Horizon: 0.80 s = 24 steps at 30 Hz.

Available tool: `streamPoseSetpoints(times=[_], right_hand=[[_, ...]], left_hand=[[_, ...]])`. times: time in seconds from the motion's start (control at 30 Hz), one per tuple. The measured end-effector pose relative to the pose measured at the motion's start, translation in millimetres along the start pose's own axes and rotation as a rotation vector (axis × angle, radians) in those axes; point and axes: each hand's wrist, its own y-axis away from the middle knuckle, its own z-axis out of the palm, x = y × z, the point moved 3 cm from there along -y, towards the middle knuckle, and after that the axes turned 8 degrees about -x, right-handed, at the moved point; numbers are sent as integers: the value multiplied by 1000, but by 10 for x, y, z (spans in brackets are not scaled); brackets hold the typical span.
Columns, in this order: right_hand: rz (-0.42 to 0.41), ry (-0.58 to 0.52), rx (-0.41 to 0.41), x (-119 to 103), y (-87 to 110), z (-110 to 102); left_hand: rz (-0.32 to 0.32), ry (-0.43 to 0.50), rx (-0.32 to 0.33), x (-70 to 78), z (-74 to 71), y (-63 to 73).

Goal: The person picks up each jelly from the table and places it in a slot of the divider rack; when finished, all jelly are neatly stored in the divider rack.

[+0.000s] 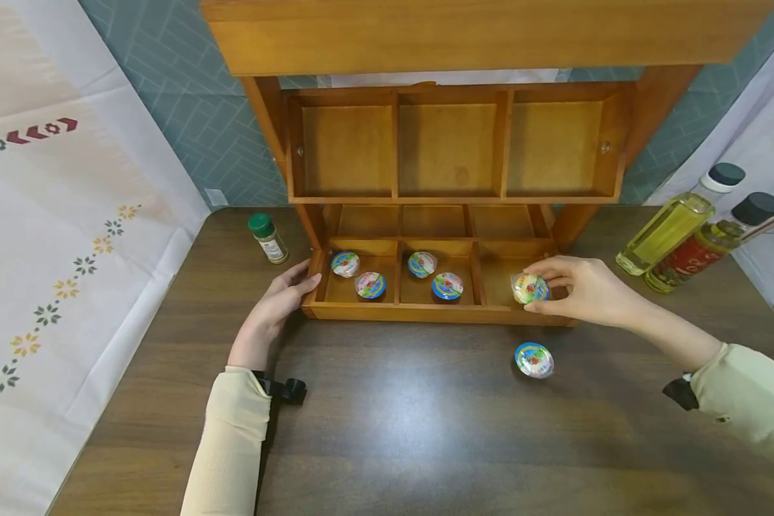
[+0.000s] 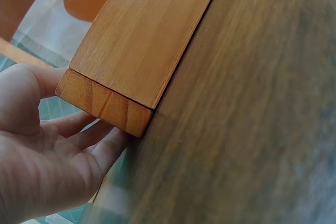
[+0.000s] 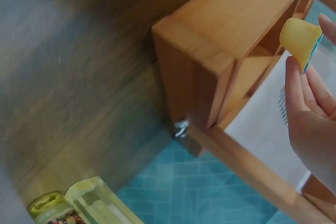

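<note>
A wooden shelf (image 1: 355, 312) with compartments stands on the table. At the left end of its bottom tray, my left hand (image 1: 282, 297) grips the wood; in the left wrist view the thumb and fingers of the left hand (image 2: 50, 150) lie about the tray's end. My right hand (image 1: 587, 292) pinches a small yellow jelly cup (image 1: 530, 288) over the bottom right compartment. The right wrist view shows the jelly cup (image 3: 299, 39) side-on between thumb and fingertips. Another jelly cup (image 1: 534, 360) lies on the table in front of the shelf.
The bottom left compartment holds two jelly cups (image 1: 370, 285), the middle one two more (image 1: 448, 286). A green-capped seasoning jar (image 1: 268, 239) stands left of the shelf. Two oil bottles, one clear (image 1: 674, 226) and one red-labelled (image 1: 699, 247), stand at the right.
</note>
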Motion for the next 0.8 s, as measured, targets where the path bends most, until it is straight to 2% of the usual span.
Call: streamPoseSetpoints(times=[0.2, 0.43, 0.57, 0.8], right_hand=[[41, 17, -40, 173, -215, -66], [100, 48, -103, 378, -496, 28], [110, 54, -115, 427, -616, 85], [106, 2, -109, 464, -772, 177]], left_hand=[[6, 3, -1, 2, -4, 8], [-1, -5, 1, 6, -1, -3], [-4, -8, 9, -8, -15, -7], [0, -31, 18, -4, -24, 10]])
